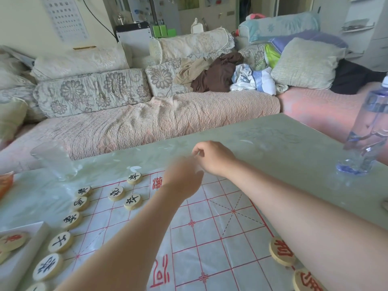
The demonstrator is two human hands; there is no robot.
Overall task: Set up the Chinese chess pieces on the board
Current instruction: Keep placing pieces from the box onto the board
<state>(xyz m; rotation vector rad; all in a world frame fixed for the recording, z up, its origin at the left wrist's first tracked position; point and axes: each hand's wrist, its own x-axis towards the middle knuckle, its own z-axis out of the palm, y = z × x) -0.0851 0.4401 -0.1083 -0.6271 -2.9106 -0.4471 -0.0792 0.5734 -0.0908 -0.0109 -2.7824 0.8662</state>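
L hand (181, 180), R hand (212, 159) at board (212, 232) edge; pieces (116, 193) well left.

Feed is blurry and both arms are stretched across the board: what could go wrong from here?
The right forearm passes just beside the red pieces; drawing back may knock them off line. The left hand and right hand meet at the far edge of the thin board; a tug could shift the black pieces.
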